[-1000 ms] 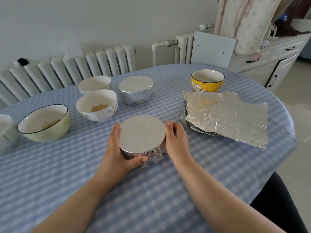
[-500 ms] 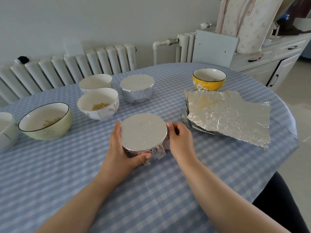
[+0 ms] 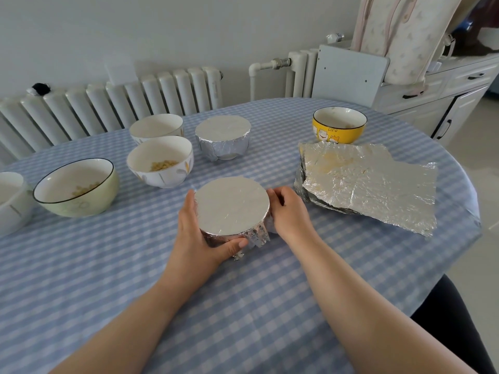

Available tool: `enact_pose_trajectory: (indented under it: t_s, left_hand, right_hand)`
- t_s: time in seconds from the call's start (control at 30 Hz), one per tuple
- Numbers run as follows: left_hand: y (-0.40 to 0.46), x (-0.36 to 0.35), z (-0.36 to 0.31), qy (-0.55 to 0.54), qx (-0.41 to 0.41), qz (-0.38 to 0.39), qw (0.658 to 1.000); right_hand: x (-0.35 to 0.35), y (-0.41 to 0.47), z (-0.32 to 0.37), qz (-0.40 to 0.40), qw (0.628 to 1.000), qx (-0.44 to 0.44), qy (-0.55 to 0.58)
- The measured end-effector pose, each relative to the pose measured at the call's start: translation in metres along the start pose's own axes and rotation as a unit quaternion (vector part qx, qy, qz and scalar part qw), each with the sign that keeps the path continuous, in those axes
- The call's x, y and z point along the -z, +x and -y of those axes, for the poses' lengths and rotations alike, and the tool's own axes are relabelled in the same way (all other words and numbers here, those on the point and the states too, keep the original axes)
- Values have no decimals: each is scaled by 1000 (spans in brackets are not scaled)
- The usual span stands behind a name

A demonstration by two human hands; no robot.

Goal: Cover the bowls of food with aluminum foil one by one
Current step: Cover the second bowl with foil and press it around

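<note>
Both hands curled, forearms extended

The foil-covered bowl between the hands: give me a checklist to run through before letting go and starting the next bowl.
1. Foil flat across the top of the near covered bowl: ok.
2. Foil tucked down its side: not ok, a crumpled flap sticks out at the front right.
3. Grip: left hand wraps the side with the thumb on the foil, right hand presses the other side: ok.
4. Spare foil sheets stacked to the right, within view: ok.
5. Next bowl ready: white bowl with food stands uncovered: ok.
6. Seal on the far side of the rim: cannot tell.
</note>
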State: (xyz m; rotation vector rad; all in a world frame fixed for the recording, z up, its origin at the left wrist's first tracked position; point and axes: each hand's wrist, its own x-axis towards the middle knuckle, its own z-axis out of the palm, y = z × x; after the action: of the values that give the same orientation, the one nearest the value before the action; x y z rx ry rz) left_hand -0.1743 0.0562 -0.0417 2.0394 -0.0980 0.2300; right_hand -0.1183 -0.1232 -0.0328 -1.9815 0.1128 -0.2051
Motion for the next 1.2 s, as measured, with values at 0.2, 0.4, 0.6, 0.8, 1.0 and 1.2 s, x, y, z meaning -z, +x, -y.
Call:
enact_pose_trajectory:
  t_s: [0.2, 0.4, 0.6, 0.8, 1.0, 1.2]
  left_hand:
    - [0, 1, -1, 5, -2, -3, 1000]
    - [0, 2, -2, 8, -1, 3, 1000]
    - [0, 1, -4, 8, 1, 3, 1000]
    - [0, 2, -3, 4, 8, 9, 1000]
    - [0, 2, -5, 6, 12, 8, 1000]
    - [-2, 3, -7, 14, 15, 12, 1000]
  right_hand:
    - [1, 2, 4, 15, 1000, -1, 13]
    - [2, 3, 3, -8, 999, -13, 31]
    - [-2, 7, 5, 11, 995, -69, 65]
    - [-1, 4, 0, -4, 991, -92, 97]
    - [6, -14, -1, -17, 996, -50, 76]
    - [3, -31, 9, -37, 999, -21, 14]
